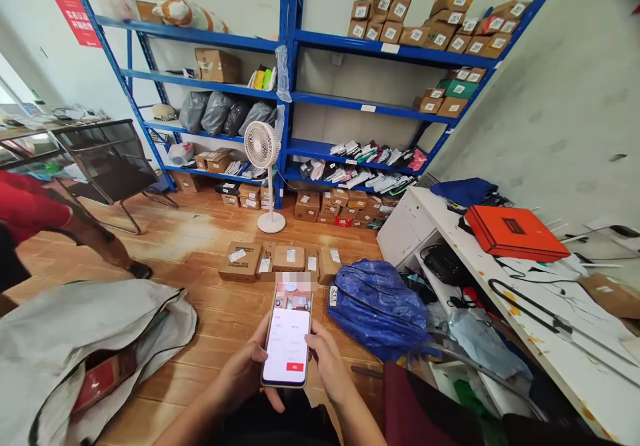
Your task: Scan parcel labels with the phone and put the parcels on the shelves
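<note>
A smartphone [287,346] with a lit screen is held upright between both hands at the lower middle of the head view. The screen shows a camera picture at the top, a white form below it and a red button near the bottom. My left hand [249,365] grips the phone's left edge, its thumb on the rim and a finger showing beneath. On the other side my right hand [327,359] holds the right edge, thumb by the screen. Just beyond the phone, several cardboard parcels [241,261] with white labels stand in a row on the wooden floor.
Blue shelving [345,103] with parcels and bags lines the back wall, a white fan [263,145] before it. A blue sack [375,309] lies right, beside a white desk [500,299] bearing an orange box [515,231]. At left are an open white sack [125,313] and a person in red [33,206].
</note>
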`<action>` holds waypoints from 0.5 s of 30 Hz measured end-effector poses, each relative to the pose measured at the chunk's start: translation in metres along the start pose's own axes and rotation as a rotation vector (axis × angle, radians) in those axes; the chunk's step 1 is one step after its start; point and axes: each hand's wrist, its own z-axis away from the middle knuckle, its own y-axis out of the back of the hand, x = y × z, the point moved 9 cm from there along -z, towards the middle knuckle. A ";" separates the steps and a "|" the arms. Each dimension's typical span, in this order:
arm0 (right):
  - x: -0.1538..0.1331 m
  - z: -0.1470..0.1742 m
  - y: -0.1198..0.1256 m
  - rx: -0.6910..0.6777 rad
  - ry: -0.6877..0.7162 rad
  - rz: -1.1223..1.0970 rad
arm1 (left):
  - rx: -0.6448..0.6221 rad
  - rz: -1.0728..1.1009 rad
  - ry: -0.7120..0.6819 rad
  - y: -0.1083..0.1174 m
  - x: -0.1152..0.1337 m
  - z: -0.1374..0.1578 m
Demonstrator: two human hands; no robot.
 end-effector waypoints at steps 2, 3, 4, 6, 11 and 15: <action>-0.015 -0.016 0.019 0.050 0.005 -0.013 | -0.007 -0.024 -0.014 -0.009 0.002 -0.022; -0.021 -0.025 0.028 0.073 0.013 -0.021 | -0.007 -0.039 -0.017 -0.013 0.003 -0.033; -0.026 -0.033 0.035 0.090 0.023 -0.027 | -0.012 -0.054 -0.016 -0.017 0.003 -0.042; -0.035 -0.048 0.045 0.101 0.041 -0.032 | -0.018 -0.058 -0.010 -0.021 0.002 -0.059; -0.046 -0.068 0.059 0.082 0.081 -0.071 | -0.009 -0.023 0.010 -0.019 0.002 -0.092; -0.040 -0.085 0.063 -0.011 0.146 -0.098 | 0.093 -0.207 0.064 -0.012 0.013 -0.108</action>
